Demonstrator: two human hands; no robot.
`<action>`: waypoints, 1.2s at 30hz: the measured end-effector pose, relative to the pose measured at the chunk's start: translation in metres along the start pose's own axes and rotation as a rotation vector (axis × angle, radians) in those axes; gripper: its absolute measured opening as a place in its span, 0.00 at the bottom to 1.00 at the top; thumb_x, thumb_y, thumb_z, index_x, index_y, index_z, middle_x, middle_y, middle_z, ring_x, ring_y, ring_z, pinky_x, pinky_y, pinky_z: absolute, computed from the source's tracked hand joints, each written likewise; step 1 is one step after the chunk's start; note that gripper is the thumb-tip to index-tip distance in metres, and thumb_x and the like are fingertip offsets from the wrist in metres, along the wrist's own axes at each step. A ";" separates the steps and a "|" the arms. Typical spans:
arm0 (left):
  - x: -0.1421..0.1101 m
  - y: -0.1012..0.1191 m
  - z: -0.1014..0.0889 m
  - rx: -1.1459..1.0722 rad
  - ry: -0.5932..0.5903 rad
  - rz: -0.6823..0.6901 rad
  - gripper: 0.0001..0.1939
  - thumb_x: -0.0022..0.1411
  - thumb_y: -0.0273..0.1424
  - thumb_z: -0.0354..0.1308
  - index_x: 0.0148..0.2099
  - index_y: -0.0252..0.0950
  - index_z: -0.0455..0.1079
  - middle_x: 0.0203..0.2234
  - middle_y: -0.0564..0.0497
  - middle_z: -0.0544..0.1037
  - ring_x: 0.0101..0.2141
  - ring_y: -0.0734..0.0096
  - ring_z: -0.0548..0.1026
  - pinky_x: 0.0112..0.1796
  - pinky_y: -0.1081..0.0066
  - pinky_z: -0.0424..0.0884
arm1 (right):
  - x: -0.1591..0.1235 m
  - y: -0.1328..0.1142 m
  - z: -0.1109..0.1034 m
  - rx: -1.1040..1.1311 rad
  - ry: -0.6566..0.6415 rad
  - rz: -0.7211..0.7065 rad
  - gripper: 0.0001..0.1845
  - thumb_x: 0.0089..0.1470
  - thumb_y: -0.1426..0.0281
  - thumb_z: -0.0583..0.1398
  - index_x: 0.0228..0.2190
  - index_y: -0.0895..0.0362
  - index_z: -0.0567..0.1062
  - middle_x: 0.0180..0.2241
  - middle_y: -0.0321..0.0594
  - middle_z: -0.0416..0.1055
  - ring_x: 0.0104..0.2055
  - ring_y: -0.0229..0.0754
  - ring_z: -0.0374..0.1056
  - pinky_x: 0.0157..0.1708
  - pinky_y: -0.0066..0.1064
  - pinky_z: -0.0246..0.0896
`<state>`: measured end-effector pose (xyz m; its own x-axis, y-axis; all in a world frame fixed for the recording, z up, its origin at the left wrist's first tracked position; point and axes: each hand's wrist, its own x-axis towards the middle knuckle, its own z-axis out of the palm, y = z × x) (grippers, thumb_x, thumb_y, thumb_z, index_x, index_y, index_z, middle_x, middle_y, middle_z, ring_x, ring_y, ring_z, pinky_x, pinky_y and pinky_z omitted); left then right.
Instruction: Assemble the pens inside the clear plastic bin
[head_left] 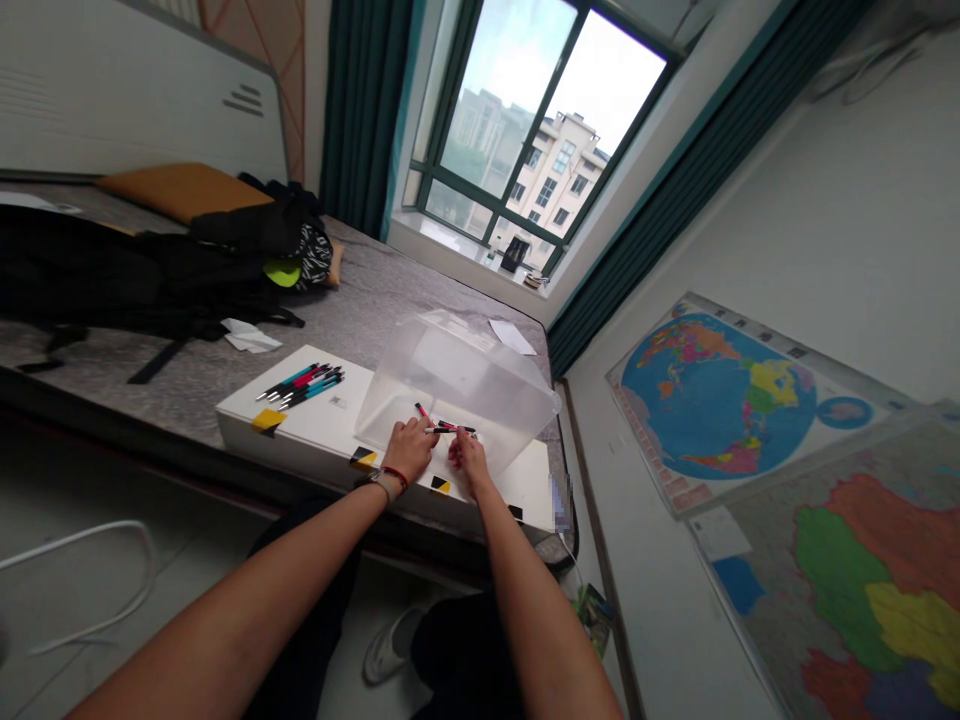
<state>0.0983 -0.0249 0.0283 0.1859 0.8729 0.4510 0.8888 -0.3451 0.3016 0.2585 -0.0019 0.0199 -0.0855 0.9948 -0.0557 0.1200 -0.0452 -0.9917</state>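
Observation:
My left hand (409, 450) and my right hand (468, 455) meet over a white board (322, 425) lying on the bed. Both pinch a dark pen (453, 428) held level between them, fingers closed on it. A red pen (422, 410) lies just beyond my left hand. A clear plastic box (465, 375) sits tilted on the board right behind the hands. Several pens (301, 384), red, teal and black, lie in a bunch at the board's left part. My left wrist wears a band.
Grey bed (375, 290) with a black bag (150, 270), an orange cushion (180, 190) and papers (250, 337). Window (540, 130) beyond. World map (720, 400) and another map (870, 580) lie to the right. A white shoe (390, 645) is on the floor below.

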 end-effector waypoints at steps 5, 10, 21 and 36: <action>0.002 0.001 0.003 0.016 -0.028 0.055 0.15 0.61 0.24 0.47 0.40 0.39 0.74 0.42 0.42 0.72 0.42 0.58 0.66 0.41 0.58 0.57 | 0.002 0.003 -0.003 0.027 0.026 0.013 0.32 0.50 0.41 0.53 0.19 0.57 0.68 0.15 0.34 0.63 0.15 0.32 0.54 0.17 0.26 0.46; 0.004 0.001 0.006 0.033 -0.013 0.043 0.15 0.61 0.24 0.46 0.38 0.38 0.75 0.42 0.40 0.72 0.43 0.56 0.66 0.41 0.56 0.57 | 0.004 0.006 -0.004 0.023 0.049 0.010 0.30 0.52 0.44 0.54 0.18 0.57 0.67 0.15 0.34 0.61 0.16 0.32 0.53 0.17 0.26 0.45; 0.001 -0.001 0.008 -0.006 0.082 0.178 0.11 0.59 0.24 0.50 0.36 0.38 0.74 0.44 0.43 0.73 0.47 0.55 0.67 0.48 0.54 0.57 | 0.004 0.004 -0.002 0.028 0.042 0.013 0.21 0.53 0.54 0.55 0.20 0.56 0.69 0.16 0.33 0.63 0.17 0.34 0.54 0.18 0.27 0.48; -0.002 -0.002 0.008 -0.030 0.085 0.153 0.15 0.67 0.28 0.44 0.50 0.41 0.68 0.40 0.45 0.76 0.42 0.60 0.70 0.44 0.59 0.59 | 0.013 0.021 -0.003 0.010 0.000 -0.053 0.22 0.50 0.50 0.58 0.25 0.57 0.70 0.21 0.34 0.68 0.19 0.32 0.59 0.19 0.25 0.54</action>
<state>0.0998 -0.0232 0.0208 0.2805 0.7774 0.5630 0.8395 -0.4831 0.2487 0.2629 0.0101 -0.0009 -0.0918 0.9958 -0.0027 0.1057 0.0070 -0.9944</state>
